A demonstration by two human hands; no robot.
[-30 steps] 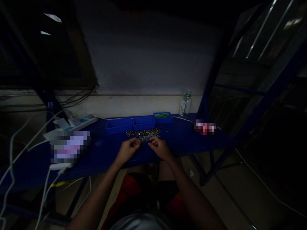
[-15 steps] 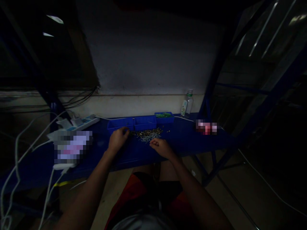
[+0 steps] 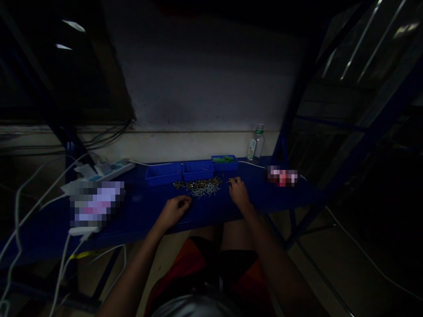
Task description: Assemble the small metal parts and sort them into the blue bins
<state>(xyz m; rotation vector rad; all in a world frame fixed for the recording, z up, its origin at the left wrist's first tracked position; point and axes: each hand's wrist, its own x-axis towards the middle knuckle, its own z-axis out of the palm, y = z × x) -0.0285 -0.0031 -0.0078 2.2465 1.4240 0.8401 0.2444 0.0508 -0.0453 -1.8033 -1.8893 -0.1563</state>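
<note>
On a dark blue workbench lies a pile of small metal screws and brass parts. My left hand rests curled on the bench just left of and below the pile; whatever its fingers hold is too dim to name. To the right of the pile my right hand reaches forward, its fingertips touching the bench by a few stray parts. Its fingers look bent together, but the dim light hides whether they pinch anything. Three blue trays stand in a row behind the pile; the rightmost holds green pieces.
A white power strip with plugs and white cables lies at the back left. A clear bottle stands against the wall at the right. Blue rack posts rise on the right. My knees in red shorts sit under the bench edge.
My left hand pulled back from the left tray to the bench below the pile. My right hand moved forward and right, from below the pile to its right side.
</note>
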